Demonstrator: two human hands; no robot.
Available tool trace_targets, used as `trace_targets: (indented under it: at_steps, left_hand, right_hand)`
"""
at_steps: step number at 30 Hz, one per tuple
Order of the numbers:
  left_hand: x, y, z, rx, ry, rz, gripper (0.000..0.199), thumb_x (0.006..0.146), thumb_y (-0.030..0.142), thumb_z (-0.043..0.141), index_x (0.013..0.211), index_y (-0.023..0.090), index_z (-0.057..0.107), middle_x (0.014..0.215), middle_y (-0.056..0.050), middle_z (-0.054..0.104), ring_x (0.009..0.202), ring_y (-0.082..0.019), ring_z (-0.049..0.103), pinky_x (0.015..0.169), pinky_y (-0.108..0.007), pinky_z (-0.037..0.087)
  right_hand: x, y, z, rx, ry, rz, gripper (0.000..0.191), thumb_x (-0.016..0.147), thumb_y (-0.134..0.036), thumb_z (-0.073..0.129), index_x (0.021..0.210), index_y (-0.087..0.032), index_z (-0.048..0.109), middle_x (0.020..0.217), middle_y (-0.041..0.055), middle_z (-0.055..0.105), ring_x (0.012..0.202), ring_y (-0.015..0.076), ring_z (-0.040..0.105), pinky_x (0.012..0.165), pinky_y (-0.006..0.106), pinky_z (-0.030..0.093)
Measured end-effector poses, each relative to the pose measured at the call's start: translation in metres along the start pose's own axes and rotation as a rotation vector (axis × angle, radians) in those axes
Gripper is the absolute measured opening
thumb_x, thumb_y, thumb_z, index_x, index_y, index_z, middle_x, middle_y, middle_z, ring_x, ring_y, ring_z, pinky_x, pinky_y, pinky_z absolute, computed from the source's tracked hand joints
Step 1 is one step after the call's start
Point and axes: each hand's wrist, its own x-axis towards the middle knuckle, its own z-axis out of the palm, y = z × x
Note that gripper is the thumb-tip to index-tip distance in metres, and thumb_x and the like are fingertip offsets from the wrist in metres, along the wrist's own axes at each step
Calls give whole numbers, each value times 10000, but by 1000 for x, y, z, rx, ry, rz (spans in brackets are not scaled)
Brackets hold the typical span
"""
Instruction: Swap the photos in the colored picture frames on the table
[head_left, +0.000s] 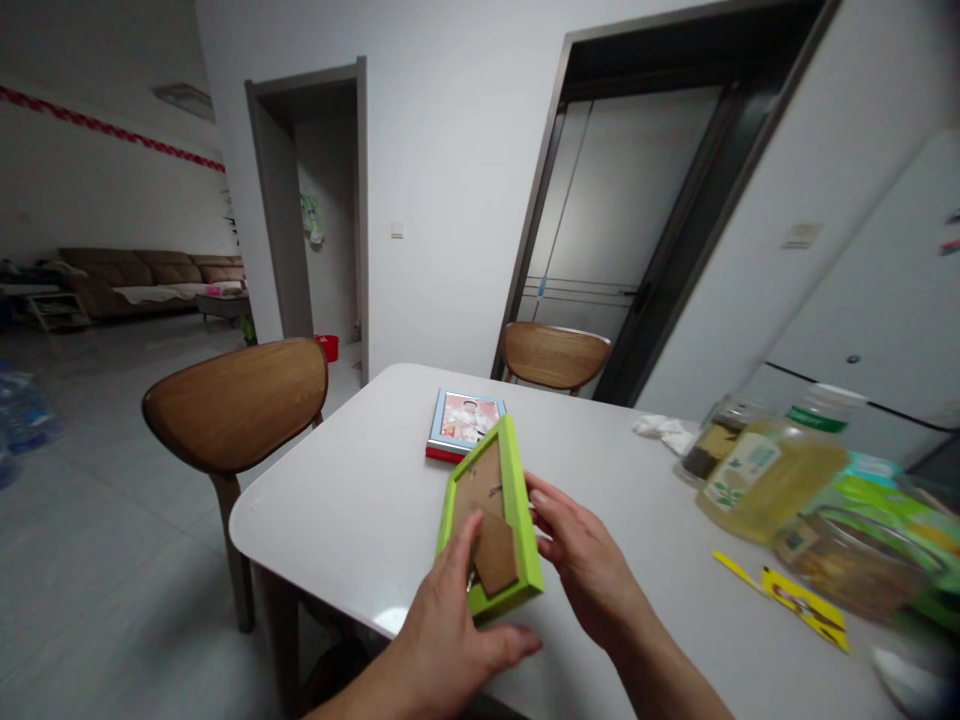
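A green photo frame (525, 540) is held tilted above the white table, its brown backing board and stand facing me. My left hand (450, 620) grips its lower left part, with some fingers on the backing and the thumb side near the bottom edge. My right hand (574, 545) touches the frame's right side with its fingertips, some of them hidden behind it. Beyond the green frame, a light-blue frame with a picture (459, 415) lies on something red at the far side of the table.
On the table's right stand a bottle of yellow liquid (780, 465), a dark jar (720, 440) and a glass bowl (855, 560). Yellow pieces (806, 605) lie nearer. Wooden chairs (240, 400) stand left and behind the white table (330, 510).
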Motion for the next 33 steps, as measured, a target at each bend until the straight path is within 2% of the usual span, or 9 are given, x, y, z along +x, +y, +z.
trace_targets:
  at_steps: [3,6,10,13,18,21,27,30,33]
  left_hand:
    - [1,17,-23,-66,78,4,760,623,212,631,1277,183,245,1272,-78,404,1154,-242,371,977,-370,283]
    - [0,23,-51,-145,141,-8,687,675,218,575,1276,185,242,1189,-70,490,1045,-222,482,904,-348,373]
    - [-1,10,-76,-297,238,-91,648,649,225,593,1235,166,322,1170,-63,508,1014,-226,505,850,-311,421]
    - [-7,-8,-74,-521,317,-211,695,622,259,618,1235,141,312,1172,-87,503,1020,-245,504,828,-329,438]
    - [-18,-24,-36,-794,334,-240,671,679,261,580,1260,171,256,1185,-80,495,1049,-229,490,866,-321,410]
    - [-13,-23,-6,-746,227,-189,665,678,259,580,1254,142,267,1206,-90,477,1082,-235,458,889,-308,387]
    - [24,-14,53,-337,-82,-30,561,663,189,558,1185,164,356,1077,-40,573,972,-202,521,839,-271,394]
    - [46,-14,82,-129,-142,23,523,656,210,561,1147,187,383,1043,-33,579,910,-204,539,795,-276,403]
    - [66,-17,105,96,-175,36,511,660,259,563,1135,192,387,1075,-47,554,955,-228,510,854,-324,357]
  right_hand:
    - [1,3,23,-135,-93,-68,483,701,-378,495,1133,-162,502,1075,94,577,897,197,546,656,285,441]
    - [6,23,38,-306,-147,-135,437,702,-358,478,1089,-165,539,1101,95,560,922,200,531,708,313,439]
    - [17,65,37,-592,-70,-211,424,658,-313,511,1050,-162,567,1098,100,559,961,220,516,756,338,434]
    - [20,87,26,-662,-27,-163,468,647,-305,515,1083,-138,545,1092,109,565,947,220,535,773,328,435]
    - [8,91,-6,-383,110,37,639,624,-345,527,1204,-102,416,1079,95,582,854,194,590,687,274,477]
    - [-2,81,-43,-288,205,125,727,611,-367,520,1235,-35,350,1042,120,600,785,181,603,641,256,477]
    - [5,67,-149,-583,430,115,647,593,-335,507,1180,-67,452,916,94,651,618,152,587,554,240,443]
    - [19,70,-194,-766,453,65,582,599,-296,482,1138,-77,501,973,102,635,735,172,600,640,244,445]
    - [35,76,-223,-959,444,0,534,629,-277,438,1122,-85,516,1053,110,599,851,188,588,737,271,435]
